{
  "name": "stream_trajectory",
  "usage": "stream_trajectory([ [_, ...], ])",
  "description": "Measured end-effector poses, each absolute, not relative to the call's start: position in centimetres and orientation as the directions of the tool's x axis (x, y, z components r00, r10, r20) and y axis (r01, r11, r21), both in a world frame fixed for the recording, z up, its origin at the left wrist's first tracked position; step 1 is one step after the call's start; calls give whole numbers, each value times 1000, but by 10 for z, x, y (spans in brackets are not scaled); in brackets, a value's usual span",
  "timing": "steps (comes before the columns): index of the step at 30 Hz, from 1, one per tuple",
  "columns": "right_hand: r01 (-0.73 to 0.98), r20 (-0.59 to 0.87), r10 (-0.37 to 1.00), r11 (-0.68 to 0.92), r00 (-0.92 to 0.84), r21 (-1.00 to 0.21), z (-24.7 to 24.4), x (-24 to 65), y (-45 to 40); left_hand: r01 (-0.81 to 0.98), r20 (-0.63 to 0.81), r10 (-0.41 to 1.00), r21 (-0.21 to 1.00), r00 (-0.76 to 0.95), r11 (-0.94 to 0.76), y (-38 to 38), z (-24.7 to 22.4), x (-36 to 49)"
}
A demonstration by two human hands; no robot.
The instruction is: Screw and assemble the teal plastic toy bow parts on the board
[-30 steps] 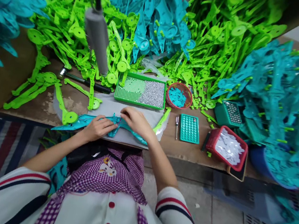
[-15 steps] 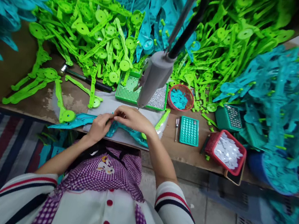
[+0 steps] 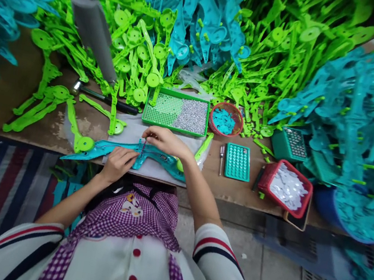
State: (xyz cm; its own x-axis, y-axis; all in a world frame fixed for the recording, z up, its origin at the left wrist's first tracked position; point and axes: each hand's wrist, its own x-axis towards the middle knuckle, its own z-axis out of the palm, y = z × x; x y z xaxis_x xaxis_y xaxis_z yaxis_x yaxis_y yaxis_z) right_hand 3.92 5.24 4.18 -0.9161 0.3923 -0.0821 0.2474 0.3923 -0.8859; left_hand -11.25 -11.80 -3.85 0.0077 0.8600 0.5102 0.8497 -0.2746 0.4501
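A long turquoise plastic part (image 3: 158, 155), shaped like a toy bow, lies across a white cloth (image 3: 127, 125) at the bench's front edge. Bent fingers of my left hand (image 3: 119, 163) press on this part, left of its upright middle piece. On the other side, my right hand (image 3: 165, 140) is closed in a pinch at the top of that middle piece. A thin dark reddish strand (image 3: 144, 147) runs down from its fingertips towards my left fingers; its kind is too small to make out. Lime green plastic pieces touch the cloth on both sides.
A grey hanging power screwdriver (image 3: 92, 29) tilts over the left side. Behind the cloth stand a green tray (image 3: 173, 128) of small metal pieces and a red basket (image 3: 213, 128). A teal tray (image 3: 237, 162) and red bin (image 3: 267, 185) are rightward. Lime and turquoise heaps surround the bench.
The hanging screwdriver has swung from the middle to the left. My hands have parted: the right rose slightly, the left slid a little down and left. The reddish strand now shows between them.
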Motion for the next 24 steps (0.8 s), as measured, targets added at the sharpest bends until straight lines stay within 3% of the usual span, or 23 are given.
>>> stream_trajectory([
  [6, 253, -202, 153, 559, -967, -790, 36, -17, 61, 876, 537, 844, 405, 5, -263, -116, -36, -111],
  [10, 206, -290, -55, 581, -955, -787, 34, -44, 57, 901, 589, 803, 299, 85, -315, -118, -33, -110],
  [13, 186, -302, -122, 561, -946, -807, 32, -50, 57, 898, 549, 823, 279, 142, -341, -116, -27, -110],
  [19, 147, -224, -80, 538, -971, -830, 25, -42, 58, 847, 378, 885, 343, 273, -407, -109, -14, -112],
  [22, 139, -163, 8, 563, -987, -815, 26, -31, 56, 833, 316, 939, 476, 137, -281, -106, -8, -109],
  [24, 182, -107, 159, 594, -981, -784, 30, -15, 52, 764, 238, 971, 626, 0, -153, -102, -7, -107],
])
